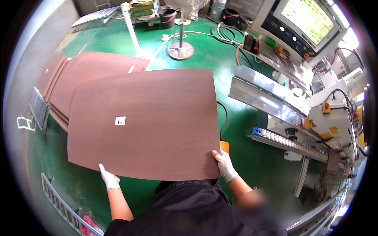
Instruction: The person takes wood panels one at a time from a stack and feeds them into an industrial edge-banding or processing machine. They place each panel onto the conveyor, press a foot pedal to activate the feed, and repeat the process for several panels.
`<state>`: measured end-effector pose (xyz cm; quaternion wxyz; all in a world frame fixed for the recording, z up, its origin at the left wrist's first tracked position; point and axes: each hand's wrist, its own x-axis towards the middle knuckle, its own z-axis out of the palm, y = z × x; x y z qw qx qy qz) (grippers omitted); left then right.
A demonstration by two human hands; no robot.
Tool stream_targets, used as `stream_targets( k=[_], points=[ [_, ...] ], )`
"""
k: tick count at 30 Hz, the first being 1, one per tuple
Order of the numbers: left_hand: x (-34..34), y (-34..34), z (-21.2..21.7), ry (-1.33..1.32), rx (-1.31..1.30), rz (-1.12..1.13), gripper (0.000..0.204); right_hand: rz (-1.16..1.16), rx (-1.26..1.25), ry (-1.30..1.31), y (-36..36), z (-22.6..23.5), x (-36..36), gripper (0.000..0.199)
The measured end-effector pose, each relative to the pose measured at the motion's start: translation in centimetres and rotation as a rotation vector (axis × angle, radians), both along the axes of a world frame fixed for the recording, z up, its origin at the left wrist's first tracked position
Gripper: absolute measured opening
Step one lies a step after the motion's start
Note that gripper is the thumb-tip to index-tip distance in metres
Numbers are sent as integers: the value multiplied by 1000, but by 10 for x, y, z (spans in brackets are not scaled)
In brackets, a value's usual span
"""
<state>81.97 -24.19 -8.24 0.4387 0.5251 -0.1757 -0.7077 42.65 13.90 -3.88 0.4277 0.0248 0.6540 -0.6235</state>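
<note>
A large brown wood-grain panel [157, 126] lies across the middle of the view in front of my body, with a small white label [120, 120] left of its centre. My left hand [110, 179], in a whitish glove, grips the panel's near edge toward its left corner, thumb on top and fingers hidden beneath. At the near right corner my right hand [224, 164], gloved the same way, holds the panel's side edge; its thumb rests on the face and the other fingers are mostly out of sight.
More brown panels [102, 63] are stacked beyond at the left. A fan [181, 50] stands ahead. Right are a machine with a roller rail [289, 143], a metal beam [267, 92] and a lit screen [309, 17]. An orange box [224, 146] and a ladder-like frame [65, 208] sit low.
</note>
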Motion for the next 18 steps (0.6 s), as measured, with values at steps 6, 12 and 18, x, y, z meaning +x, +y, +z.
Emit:
stream_targets(
  k=[6,12,18],
  points=[
    [64,-74,-4,-123,96,74,70,25,107,64,43,27,-3,42],
    [37,-78,-26,-291,103,46,66,-156,79,63,84,9,2,29],
    [-33,-31,-8,-153,119,-38,70,-165,108,38,148,2,-17,36]
  ],
)
